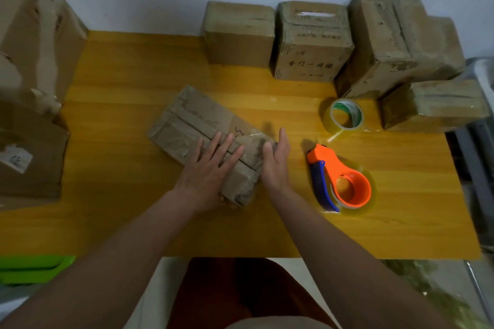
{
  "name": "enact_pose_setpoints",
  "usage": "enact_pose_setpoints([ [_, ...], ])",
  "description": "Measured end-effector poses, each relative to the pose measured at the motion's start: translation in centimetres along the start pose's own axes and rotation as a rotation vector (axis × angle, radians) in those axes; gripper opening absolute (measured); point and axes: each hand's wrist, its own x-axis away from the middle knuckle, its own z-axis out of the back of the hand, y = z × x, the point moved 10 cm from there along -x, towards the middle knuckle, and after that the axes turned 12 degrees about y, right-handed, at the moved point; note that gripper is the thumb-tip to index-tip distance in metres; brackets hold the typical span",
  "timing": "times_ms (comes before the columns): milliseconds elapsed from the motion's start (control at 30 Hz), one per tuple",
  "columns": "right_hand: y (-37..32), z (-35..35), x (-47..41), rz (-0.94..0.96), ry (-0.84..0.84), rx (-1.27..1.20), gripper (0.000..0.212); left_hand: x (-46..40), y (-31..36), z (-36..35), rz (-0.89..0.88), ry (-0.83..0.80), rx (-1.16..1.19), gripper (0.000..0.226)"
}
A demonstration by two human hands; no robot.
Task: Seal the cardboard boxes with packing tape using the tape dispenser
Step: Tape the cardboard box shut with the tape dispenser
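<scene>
A flat, worn cardboard box [192, 123] lies at an angle in the middle of the yellow table [120, 157], its top seam visible. My left hand [208, 168] rests flat on the near end of its top, fingers straight and spread. My right hand [276, 160] presses with straight fingers against the box's right side. The orange and blue tape dispenser [339, 179], loaded with clear tape, lies on the table to the right of my right hand, untouched. A spare roll of clear tape [344, 117] stands behind it.
Several taped cardboard boxes [310, 40] line the table's back and right edge. Larger boxes [34, 67] are stacked at the left. A grey metal frame [478, 141] stands off the right edge. Green sheets [32, 267] lie below the table's near left corner.
</scene>
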Motion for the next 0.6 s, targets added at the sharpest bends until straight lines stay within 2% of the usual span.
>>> enact_pose_setpoints([
  [233,2.8,-1.3,-1.3,-0.424,0.104,-0.461,0.048,-0.3,0.0,-0.4,0.072,-0.002,-0.004,0.126],
  [267,3.1,-1.8,-1.5,-0.481,0.097,-0.52,0.044,-0.3,-0.1,-0.4,0.098,0.003,-0.006,0.126],
  [333,2.7,-3.1,-1.7,-0.542,-0.048,-0.56,0.047,-0.2,-0.1,-0.5,0.162,0.014,0.0,0.126],
  [433,2.4,-3.7,-2.5,-0.523,-0.291,-0.389,0.07,0.3,0.2,-0.3,0.283,0.03,0.033,0.125],
  [467,2.3,-3.1,-3.3,-0.5,-0.289,-0.323,0.072,0.4,0.3,-0.2,0.324,0.035,0.048,0.125],
  [533,1.7,-0.1,-4.9,-0.407,-0.146,-0.203,0.071,0.3,0.7,0.0,0.401,0.046,0.084,0.126],
  [600,1.1,2.1,-4.5,-0.309,-0.092,-0.165,0.069,-0.2,0.9,0.2,0.458,0.06,0.103,0.127],
])
